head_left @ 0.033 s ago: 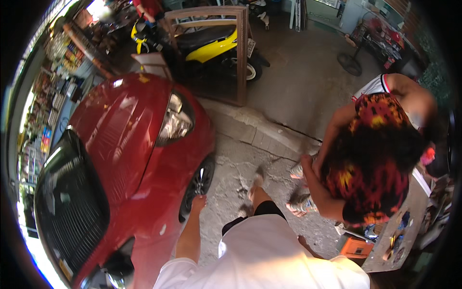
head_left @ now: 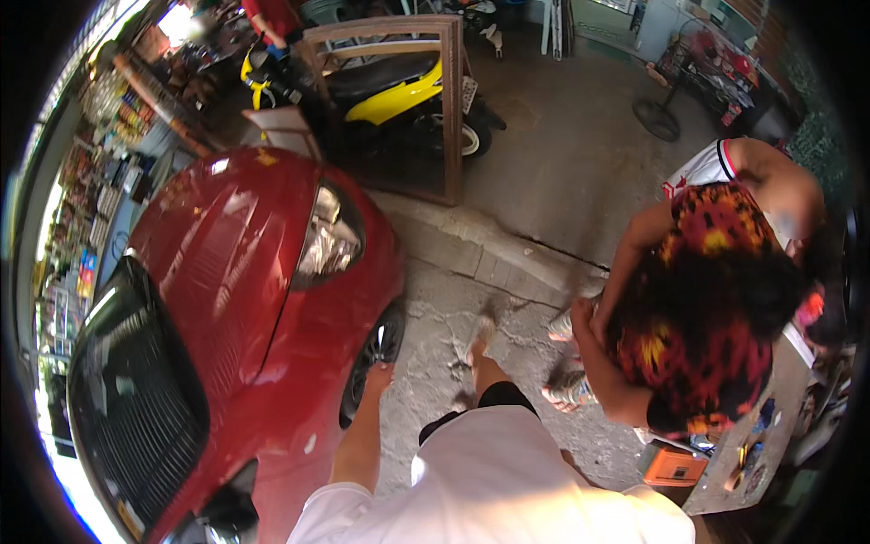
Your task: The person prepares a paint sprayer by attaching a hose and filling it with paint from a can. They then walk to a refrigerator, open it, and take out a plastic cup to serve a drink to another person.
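The front wheel (head_left: 374, 347) of a red car (head_left: 245, 335) is seen at the person's left, set in its arch below and behind the headlight (head_left: 328, 238). The left hand (head_left: 381, 374) is held at the wheel's outer side, with the fingers curled; whether anything is gripped, or whether the wheel is touched, cannot be told. The right hand is hidden from view, so its grip cannot be told either. Cracked concrete (head_left: 430, 349) is stood on beside the car. To the right, a dark shirt patterned in red and yellow (head_left: 657, 358) is worn by another person, near whom an orange box (head_left: 675, 465) is placed beside a table (head_left: 793, 394). Farther ahead, a yellow scooter (head_left: 399, 102) is partly framed by a brown wooden frame (head_left: 452, 136).
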Available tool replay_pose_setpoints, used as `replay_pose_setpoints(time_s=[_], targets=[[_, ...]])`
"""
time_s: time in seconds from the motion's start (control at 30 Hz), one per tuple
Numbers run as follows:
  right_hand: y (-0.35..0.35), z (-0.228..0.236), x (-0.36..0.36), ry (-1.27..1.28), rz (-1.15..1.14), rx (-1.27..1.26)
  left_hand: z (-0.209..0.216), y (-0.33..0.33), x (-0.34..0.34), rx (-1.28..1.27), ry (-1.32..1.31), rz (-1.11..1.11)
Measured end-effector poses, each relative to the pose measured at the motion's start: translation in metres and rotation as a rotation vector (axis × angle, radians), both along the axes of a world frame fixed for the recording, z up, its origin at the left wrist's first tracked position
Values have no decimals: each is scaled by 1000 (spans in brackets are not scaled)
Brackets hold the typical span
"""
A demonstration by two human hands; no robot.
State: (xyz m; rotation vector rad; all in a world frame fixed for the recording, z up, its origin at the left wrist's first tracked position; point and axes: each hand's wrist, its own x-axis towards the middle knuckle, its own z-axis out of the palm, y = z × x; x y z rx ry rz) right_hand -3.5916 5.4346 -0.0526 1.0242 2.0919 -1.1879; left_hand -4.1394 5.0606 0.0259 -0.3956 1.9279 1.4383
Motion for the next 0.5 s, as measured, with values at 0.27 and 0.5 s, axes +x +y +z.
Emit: replay_pose_setpoints(time_s=[0.27,0.5], targets=[[195,10,-260,-34,-527,-43,39,279,-231,-282,436,-534],[321,74,-371,93,-831,13,63,456,-375,-345,469,-589]])
